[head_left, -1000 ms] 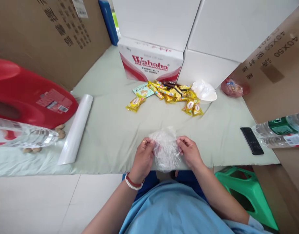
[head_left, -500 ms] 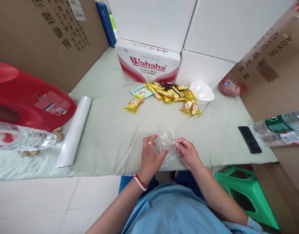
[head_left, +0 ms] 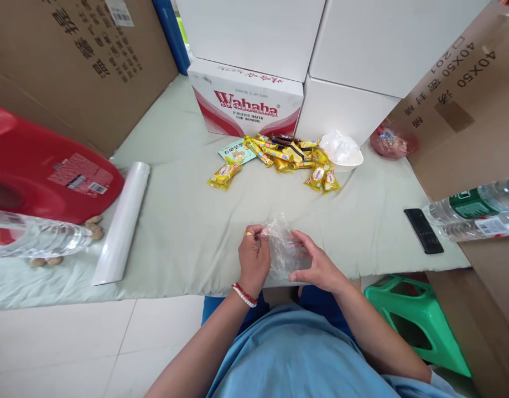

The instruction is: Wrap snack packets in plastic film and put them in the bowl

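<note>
A thin clear plastic bag [head_left: 281,251] hangs crumpled between my hands over the table's front edge. My left hand [head_left: 255,254] is closed, pinching the bag's left side between thumb and fingers. Around the bag's right side my right hand [head_left: 315,265] curves with thumb and fingers apart. Beyond them lies a pile of yellow-wrapped snacks [head_left: 296,155] with a few dark brown sticks. One yellow packet [head_left: 224,174] lies to the left, by a light green packet [head_left: 237,151]. To the pile's right stands a white bowl [head_left: 341,150] with clear plastic in it.
A Wahaba-style white and red carton [head_left: 246,102] and white boxes stand at the back. Left are a red jug [head_left: 47,166], a water bottle [head_left: 39,235] and a white roll [head_left: 121,221]. Right are a phone [head_left: 423,231], bottles [head_left: 466,207] and, below, a green stool [head_left: 420,320].
My left fingers have closed on the bag. My right hand has gone from a pinch to spread fingers, and the bag hangs more opened out. The view has shifted slightly.
</note>
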`<state>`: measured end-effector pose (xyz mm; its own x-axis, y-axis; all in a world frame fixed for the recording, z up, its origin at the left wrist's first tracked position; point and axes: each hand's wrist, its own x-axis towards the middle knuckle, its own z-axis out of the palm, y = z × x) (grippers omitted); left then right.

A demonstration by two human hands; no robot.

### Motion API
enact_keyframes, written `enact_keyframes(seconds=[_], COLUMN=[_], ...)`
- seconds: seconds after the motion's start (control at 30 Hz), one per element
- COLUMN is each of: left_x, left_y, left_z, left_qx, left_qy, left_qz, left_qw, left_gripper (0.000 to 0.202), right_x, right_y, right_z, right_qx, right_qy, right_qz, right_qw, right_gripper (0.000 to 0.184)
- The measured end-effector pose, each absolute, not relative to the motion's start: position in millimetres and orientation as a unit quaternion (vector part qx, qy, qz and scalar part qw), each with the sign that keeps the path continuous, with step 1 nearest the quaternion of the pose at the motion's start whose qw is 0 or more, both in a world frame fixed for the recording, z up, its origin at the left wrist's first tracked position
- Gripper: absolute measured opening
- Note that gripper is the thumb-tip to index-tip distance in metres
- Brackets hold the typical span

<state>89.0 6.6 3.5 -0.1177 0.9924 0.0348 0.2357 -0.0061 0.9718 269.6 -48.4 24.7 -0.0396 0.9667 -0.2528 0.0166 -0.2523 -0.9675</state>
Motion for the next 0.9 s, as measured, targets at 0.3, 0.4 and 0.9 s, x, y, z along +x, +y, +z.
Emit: enact_keyframes(seconds=[0.3,0.4,0.9], left_x=[67.3,55.1,25.8], left_y=[27.4,37.2,48.9], left_z=[6.9,4.8,-6.5], left_qx=[0.418,0.379,0.508], left_qy=[0.615,0.601,0.641], left_qz=[0.486,0.499,0.405], left_qw=[0.459,0.496,0.409], left_gripper=[0.032,0.034,0.042], right_x=[272.0,279.1,316.8], right_y=[-37.4,-33.8,13.1], right_z=[19.5,18.8,33.5], right_qx=[-0.612,-0.625,-0.678], right_qy=[-0.293,-0.228,-0.614], right_qz=[0.532,0.524,0.217], right_qw=[0.507,0.533,0.341], right_gripper=[0.045,0.048,0.084])
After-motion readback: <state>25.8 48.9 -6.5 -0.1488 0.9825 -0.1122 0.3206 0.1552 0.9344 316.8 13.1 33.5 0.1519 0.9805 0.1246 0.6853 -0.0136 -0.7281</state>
